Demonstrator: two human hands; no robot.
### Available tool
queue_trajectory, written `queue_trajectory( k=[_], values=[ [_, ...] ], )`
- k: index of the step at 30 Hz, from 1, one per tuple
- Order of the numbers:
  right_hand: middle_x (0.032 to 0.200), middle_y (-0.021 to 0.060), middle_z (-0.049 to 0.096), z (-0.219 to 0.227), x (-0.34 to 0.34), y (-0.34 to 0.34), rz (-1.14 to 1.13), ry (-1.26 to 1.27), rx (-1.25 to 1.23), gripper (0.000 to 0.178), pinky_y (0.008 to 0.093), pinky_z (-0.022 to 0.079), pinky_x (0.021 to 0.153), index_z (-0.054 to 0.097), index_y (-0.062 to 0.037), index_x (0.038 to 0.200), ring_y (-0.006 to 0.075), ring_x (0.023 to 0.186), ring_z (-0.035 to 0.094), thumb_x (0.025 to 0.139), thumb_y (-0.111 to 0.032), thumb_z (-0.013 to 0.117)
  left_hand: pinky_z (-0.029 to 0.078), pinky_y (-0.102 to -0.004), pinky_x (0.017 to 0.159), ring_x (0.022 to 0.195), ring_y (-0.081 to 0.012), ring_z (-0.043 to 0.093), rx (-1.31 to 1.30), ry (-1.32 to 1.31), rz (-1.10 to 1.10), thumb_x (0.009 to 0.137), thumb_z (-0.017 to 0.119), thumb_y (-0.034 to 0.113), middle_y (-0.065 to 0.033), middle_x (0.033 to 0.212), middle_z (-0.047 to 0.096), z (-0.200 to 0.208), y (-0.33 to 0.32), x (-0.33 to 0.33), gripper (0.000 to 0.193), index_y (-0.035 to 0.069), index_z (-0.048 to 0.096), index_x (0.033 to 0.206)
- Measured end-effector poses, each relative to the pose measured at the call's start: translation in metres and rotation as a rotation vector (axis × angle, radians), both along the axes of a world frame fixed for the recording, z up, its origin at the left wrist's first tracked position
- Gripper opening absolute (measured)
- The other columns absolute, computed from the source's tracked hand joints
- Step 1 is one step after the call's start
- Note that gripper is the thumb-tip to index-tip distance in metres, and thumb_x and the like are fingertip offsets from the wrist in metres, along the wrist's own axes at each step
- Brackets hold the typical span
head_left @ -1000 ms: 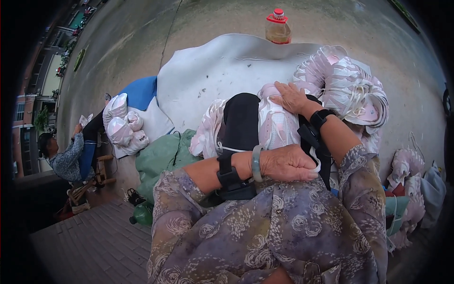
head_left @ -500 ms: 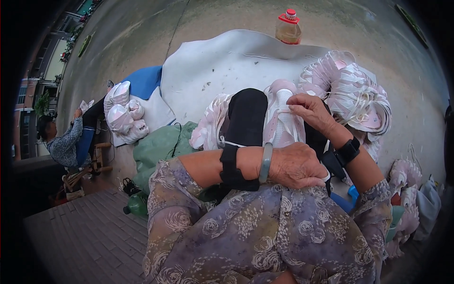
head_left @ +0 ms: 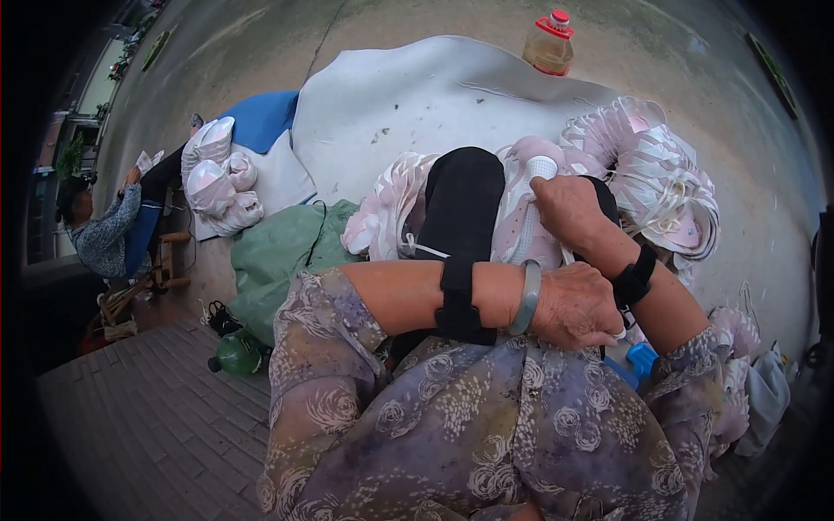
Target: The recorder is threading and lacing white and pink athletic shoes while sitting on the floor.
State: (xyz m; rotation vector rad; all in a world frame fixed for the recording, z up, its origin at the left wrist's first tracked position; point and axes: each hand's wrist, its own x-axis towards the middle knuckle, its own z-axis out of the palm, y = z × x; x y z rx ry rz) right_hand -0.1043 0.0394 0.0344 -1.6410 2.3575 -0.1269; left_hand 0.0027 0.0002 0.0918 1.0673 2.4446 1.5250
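Your bangle [head_left: 526, 300] looked smooth and glossy, your shoe upper [head_left: 514, 217] matt and perforated; at the sheet's [head_left: 417, 87] far edge, the bottle [head_left: 549, 48] was clear plastic.

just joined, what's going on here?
A person is handling a pink-and-white shoe upper between two black-clad legs. The right hand is curled over it, fingertips at its white perforated panel; whether they pinch anything is unclear. The left hand, nearer the body, is closed on a white strip. More uppers are bunched on both sides. A co-worker at left holds a pale piece.
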Motion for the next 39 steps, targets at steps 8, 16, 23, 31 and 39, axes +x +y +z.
queue_trajectory(
  k=[8, 16, 23, 31, 39],
  values=[
    [0.063, 0.018, 0.057, 0.004, -0.01, 0.013, 0.012, -0.019, -0.128, 0.013, 0.0414, 0.046, 0.059, 0.053, -0.0011, 0.082, 0.0344, 0.064, 0.058, 0.072, -0.008, 0.053, 0.038, -0.0414, 0.065, 0.067, -0.0307, 0.055, 0.022, -0.073, -0.109, 0.075, 0.058, 0.02, -0.0098, 0.063, 0.056, -0.003, -0.001, 0.013, 0.018, 0.006, 0.053, 0.065],
    [0.063, 0.0157, 0.057, -0.003, -0.036, 0.069, -0.377, -0.061, -0.286, 0.015, 0.0368, 0.045, 0.058, 0.058, -0.0005, 0.081, 0.0296, 0.058, 0.057, 0.074, -0.006, 0.047, 0.038, -0.0405, 0.072, 0.071, -0.0277, 0.053, 0.22, 0.026, -0.183, 0.068, 0.059, 0.014, -0.0082, 0.065, 0.051, 0.024, -0.012, 0.033, 0.013, 0.005, 0.05, 0.064],
    [0.079, 0.0051, 0.059, -0.008, -0.08, 0.19, -1.032, -0.658, -0.539, 0.027, 0.021, 0.045, 0.058, 0.057, -0.0017, 0.102, 0.0106, 0.067, 0.056, 0.081, -0.007, 0.041, 0.027, -0.0491, 0.095, 0.095, -0.0337, 0.055, 0.347, -0.145, 0.014, 0.079, 0.057, 0.015, -0.0077, 0.084, 0.061, 0.055, -0.089, 0.071, 0.014, 0.005, 0.055, 0.069],
    [0.089, 0.0109, 0.061, -0.066, -0.086, 0.337, -1.231, -0.552, -0.393, 0.034, 0.0247, 0.048, 0.069, 0.054, 0.0009, 0.11, 0.0165, 0.079, 0.061, 0.08, -0.006, 0.04, 0.036, -0.0372, 0.094, 0.061, -0.0106, 0.051, 0.567, -0.442, 0.983, 0.086, 0.053, 0.024, 0.0027, 0.056, 0.045, -0.002, -0.217, 0.125, 0.024, 0.008, 0.048, 0.068],
    [0.11, 0.0152, 0.053, -0.045, -0.022, 0.18, -0.498, -0.263, -0.396, 0.041, 0.0351, 0.038, 0.092, 0.054, -0.0032, 0.107, 0.0299, 0.104, 0.051, 0.067, -0.001, 0.052, 0.047, -0.0399, 0.063, 0.068, -0.0305, 0.057, -0.905, 0.135, 1.418, 0.079, 0.059, 0.019, -0.0126, 0.08, 0.057, -0.087, -0.203, 0.103, 0.022, 0.003, 0.055, 0.094]
  ],
)
